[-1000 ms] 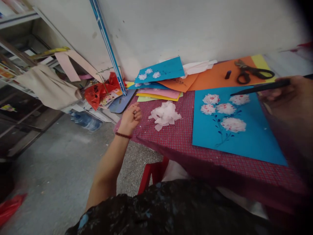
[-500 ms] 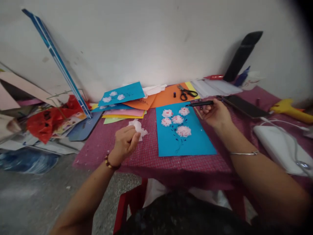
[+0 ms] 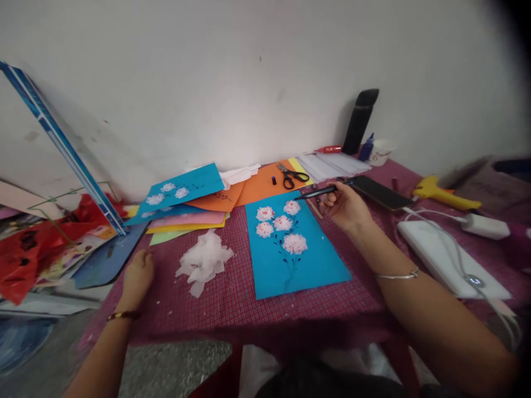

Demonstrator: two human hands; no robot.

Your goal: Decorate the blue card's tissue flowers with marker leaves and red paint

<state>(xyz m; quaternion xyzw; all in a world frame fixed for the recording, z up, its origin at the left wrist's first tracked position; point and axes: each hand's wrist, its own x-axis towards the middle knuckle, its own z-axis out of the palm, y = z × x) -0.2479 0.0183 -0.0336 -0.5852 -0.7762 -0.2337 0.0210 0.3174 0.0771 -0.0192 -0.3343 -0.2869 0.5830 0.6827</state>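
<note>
Holding a black pen (image 3: pixel 316 193) in our right hand (image 3: pixel 344 205), fingers clenched around it, we are hovering just beyond the blue flower card (image 3: pixel 290 251). Our left hand (image 3: pixel 138 275) is resting loosely curled on the bench (image 3: pixel 232 301), beside the tissue scraps (image 3: pixel 204 261).

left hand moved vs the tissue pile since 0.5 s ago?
Yes. The left hand was at the white tissue pile, touching it; it now rests on the checked tablecloth to the pile's left, apart from it.
</note>
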